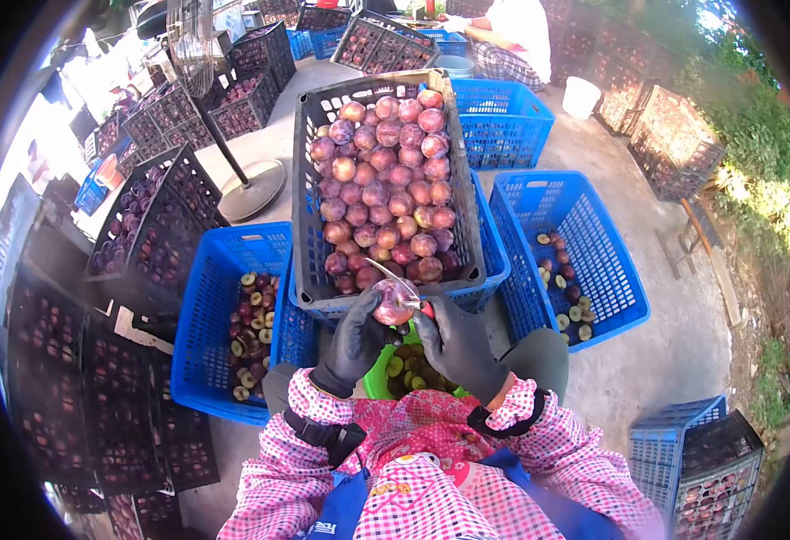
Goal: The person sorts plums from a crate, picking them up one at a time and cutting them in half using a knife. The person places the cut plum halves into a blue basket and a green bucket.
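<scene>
My left hand (360, 337), in a black glove, is closed around a reddish-purple plum (396, 303). In my gloved right hand (456, 344) is a knife (397, 278) with a red handle; its thin curved blade lies across the top of the plum. Just beyond both hands stands a black crate (301, 207) heaped with whole plums (383, 180). Below my hands, partly hidden by them, a green basin (376, 382) holds cut plum pieces (415, 371).
Blue crates at left (195, 324) and right (624, 270) hold halved plums. Stacked dark crates (71, 378) of plums fill the left side. A fan stand (252, 189) is at back left. Another person (516, 40) sits at the back near a white bucket (580, 97).
</scene>
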Motion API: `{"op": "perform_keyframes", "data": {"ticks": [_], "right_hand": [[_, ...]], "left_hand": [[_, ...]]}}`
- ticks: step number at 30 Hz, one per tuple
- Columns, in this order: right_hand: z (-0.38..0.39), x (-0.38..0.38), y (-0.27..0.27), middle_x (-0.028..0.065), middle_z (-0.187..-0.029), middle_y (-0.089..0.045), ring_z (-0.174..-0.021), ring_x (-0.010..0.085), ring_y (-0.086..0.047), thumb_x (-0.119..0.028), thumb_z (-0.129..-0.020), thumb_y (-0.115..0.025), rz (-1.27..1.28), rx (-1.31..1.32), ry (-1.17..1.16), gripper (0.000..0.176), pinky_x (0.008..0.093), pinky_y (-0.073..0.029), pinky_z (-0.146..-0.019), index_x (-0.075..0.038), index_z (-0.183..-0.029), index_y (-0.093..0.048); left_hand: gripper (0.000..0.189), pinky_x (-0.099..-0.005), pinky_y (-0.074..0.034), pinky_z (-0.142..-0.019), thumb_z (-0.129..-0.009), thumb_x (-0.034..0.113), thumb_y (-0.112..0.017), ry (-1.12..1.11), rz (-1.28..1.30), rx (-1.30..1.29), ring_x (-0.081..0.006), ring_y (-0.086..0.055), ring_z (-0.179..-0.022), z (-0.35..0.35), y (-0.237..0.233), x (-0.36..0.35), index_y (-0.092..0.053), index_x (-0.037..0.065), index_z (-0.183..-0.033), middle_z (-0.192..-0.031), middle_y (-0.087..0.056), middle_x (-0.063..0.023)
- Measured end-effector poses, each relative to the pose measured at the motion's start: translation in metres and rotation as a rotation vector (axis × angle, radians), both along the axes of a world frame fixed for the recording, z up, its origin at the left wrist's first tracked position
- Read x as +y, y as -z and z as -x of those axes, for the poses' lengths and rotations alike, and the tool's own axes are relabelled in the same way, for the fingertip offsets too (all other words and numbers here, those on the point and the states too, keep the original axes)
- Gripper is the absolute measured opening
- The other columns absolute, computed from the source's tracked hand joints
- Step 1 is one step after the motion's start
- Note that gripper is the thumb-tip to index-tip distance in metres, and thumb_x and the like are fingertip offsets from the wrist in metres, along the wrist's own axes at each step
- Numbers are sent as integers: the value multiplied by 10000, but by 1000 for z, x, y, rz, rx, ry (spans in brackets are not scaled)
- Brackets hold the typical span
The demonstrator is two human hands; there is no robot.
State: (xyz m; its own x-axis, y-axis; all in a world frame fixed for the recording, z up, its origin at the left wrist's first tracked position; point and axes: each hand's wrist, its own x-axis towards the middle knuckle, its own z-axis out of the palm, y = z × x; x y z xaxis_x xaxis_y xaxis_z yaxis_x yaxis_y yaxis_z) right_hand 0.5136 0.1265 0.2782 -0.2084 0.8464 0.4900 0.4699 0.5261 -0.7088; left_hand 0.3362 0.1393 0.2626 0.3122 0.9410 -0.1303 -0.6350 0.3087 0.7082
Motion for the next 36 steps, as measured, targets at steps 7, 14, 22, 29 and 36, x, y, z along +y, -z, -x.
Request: {"op": "perform_keyframes", "data": {"ticks": [7,14,22,29,36], "right_hand": [[5,-8,4,169,-727,-613,-652,373,-633,-236,-933,-625,-88,-231,128,239,446,-479,-541,-33,-987,-512],[3,-11,28,158,-690,-598,-549,317,-602,-305,-987,-553,32,-18,66,271,412,-454,-488,-40,-1023,-505],[-23,-13,6,94,-694,-585,-571,230,-596,-359,-1023,-512,592,454,-293,337,362,-436,-520,-38,-1123,-524],[-8,-26,6,163,-687,-611,-600,340,-631,-289,-999,-542,118,-58,-111,297,440,-449,-517,-26,-1136,-522],[3,-28,12,159,-654,-607,-583,341,-625,-275,-983,-563,68,-77,-25,244,444,-452,-507,-35,-1014,-532]], "left_hand": [[448,-264,-502,-715,-1029,364,-432,-82,-267,471,-124,-607,-905,-4,-4,-12,-471,58,-1354,-1121,-617,-53],[499,-291,-496,-833,-1012,323,-477,-71,-342,566,-154,-590,-1025,-10,-16,-14,-400,19,-1400,-1207,-573,-81],[529,-466,-425,-1082,-1013,296,-509,-68,-245,-84,-257,-483,-1298,0,-6,0,-360,55,-1459,-1377,-496,-113],[550,-357,-470,-1027,-981,279,-611,-115,-253,151,-196,-569,-1185,1,2,-4,-416,2,-1414,-1307,-567,-98],[543,-327,-500,-978,-980,266,-618,-161,-266,226,-170,-589,-1143,2,6,-6,-425,-10,-1406,-1301,-582,-93]]}}
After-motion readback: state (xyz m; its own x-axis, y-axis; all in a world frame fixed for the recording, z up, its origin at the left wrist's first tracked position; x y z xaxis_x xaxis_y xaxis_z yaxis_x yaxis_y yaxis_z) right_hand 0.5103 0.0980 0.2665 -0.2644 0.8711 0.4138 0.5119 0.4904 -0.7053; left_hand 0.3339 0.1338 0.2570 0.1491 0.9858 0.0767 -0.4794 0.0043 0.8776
